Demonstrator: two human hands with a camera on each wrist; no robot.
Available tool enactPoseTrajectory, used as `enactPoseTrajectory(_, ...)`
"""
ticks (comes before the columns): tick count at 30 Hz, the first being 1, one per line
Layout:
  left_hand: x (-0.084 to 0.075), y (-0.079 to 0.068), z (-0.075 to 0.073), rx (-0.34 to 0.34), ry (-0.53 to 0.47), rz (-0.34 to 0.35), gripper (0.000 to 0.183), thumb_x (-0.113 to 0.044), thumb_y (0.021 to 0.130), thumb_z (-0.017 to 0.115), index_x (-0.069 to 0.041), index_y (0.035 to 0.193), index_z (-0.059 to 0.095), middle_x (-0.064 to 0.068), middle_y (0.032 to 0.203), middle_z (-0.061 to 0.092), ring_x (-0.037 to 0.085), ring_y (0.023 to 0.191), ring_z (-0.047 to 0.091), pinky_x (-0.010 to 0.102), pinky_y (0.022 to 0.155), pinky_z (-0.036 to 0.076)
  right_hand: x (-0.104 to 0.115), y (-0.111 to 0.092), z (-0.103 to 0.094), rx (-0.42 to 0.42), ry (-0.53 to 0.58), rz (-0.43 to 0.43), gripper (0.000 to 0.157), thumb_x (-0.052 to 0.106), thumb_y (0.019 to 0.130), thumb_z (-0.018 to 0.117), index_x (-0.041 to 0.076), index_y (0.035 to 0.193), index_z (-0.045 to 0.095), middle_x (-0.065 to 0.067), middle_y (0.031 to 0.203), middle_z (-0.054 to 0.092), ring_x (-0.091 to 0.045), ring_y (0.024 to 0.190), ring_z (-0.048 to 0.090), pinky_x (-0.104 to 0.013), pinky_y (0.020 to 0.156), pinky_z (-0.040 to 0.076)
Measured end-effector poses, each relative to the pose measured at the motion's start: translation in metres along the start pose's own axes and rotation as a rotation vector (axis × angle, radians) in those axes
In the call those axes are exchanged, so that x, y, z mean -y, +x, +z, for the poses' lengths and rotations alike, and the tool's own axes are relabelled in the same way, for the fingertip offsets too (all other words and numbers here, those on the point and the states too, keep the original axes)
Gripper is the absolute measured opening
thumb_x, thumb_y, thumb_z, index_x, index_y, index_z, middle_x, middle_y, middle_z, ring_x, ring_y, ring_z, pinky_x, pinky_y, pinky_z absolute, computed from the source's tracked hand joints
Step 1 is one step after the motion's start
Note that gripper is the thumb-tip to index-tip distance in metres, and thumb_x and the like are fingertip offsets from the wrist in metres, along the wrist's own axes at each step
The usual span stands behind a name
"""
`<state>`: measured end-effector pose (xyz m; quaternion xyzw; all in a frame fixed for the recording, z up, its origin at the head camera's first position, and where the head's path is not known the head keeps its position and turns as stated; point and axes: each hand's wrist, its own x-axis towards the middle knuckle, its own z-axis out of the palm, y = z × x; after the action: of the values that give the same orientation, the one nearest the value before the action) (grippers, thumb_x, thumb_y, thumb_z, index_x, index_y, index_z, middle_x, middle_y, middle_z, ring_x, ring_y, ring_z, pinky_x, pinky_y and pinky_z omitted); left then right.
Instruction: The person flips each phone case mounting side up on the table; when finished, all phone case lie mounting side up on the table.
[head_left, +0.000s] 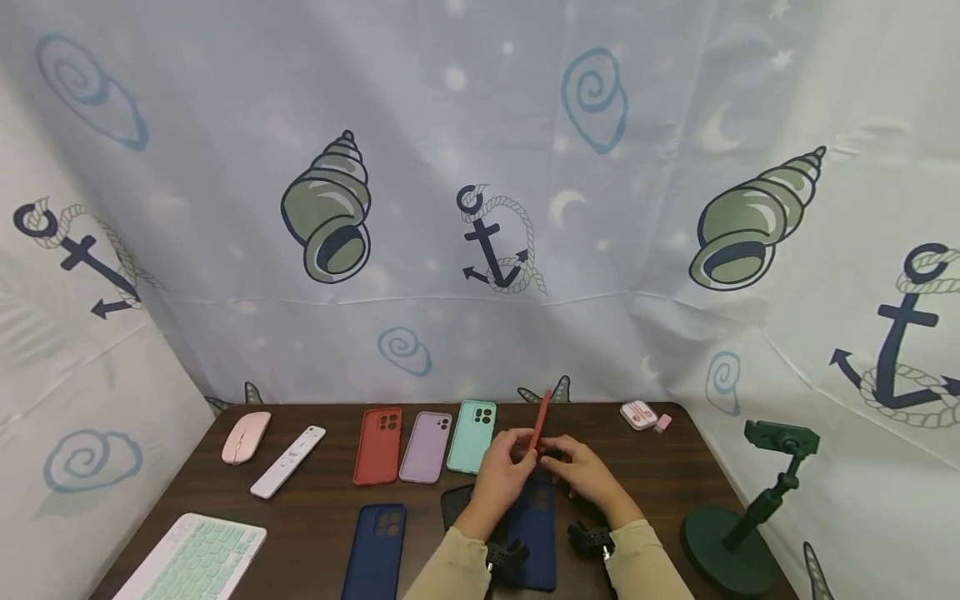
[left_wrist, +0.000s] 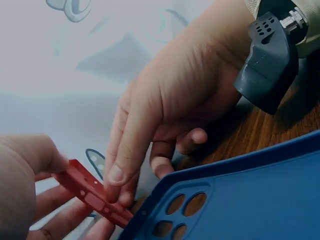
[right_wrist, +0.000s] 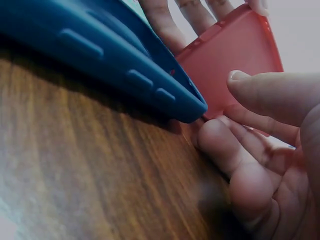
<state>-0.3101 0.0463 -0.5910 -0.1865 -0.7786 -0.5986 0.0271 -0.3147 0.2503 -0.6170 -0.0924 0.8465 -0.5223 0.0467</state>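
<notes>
A red phone case (head_left: 540,419) stands on edge above the table's far half, between both hands. My left hand (head_left: 501,473) grips it from the left, thumb on one edge and fingers behind it in the left wrist view. My right hand (head_left: 588,475) pinches the case low on the other side. In the right wrist view the thumb (right_wrist: 250,92) lies over the inner face of the red case (right_wrist: 232,55). Close below the hands is a dark blue phone case (head_left: 536,533) with camera cutouts. A black case (head_left: 454,502) is partly hidden by my left hand.
Red (head_left: 378,446), purple (head_left: 426,447) and mint (head_left: 472,437) phone cases lie left of the hands, another blue case (head_left: 375,550) nearer. A mouse (head_left: 246,437), white remote (head_left: 288,462) and keyboard (head_left: 197,560) are left. Right are a small white case (head_left: 638,415) and green stand (head_left: 731,546).
</notes>
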Motion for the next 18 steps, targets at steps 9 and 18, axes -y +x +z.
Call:
enactPoseTrajectory(9,0.003,0.002,-0.020,-0.078,0.106,-0.090,0.031,-0.014,0.096,0.069,-0.009,0.127,0.068,0.008,0.109,0.074,0.008,0.083,0.068,0.024,0.068,0.054,-0.003,0.001,0.008,-0.001,0.025,0.022,0.040,0.037,0.100,0.064,0.026,0.138,0.062,-0.007,0.122,0.057,-0.021,0.077,0.064,-0.039,0.045,0.051)
enactPoseTrajectory(18,0.028,-0.007,-0.043,-0.113,0.736,-0.011,0.022,-0.025,0.090,0.077,-0.016,0.110,0.078,0.009,0.111,0.064,0.025,0.095,0.048,0.036,0.078,0.041,0.007,0.016,0.029,-0.021,0.041,0.004,0.042,0.029,0.102,0.063,0.018,0.142,0.060,-0.011,0.128,0.053,-0.020,0.073,0.065,-0.035,0.043,0.050)
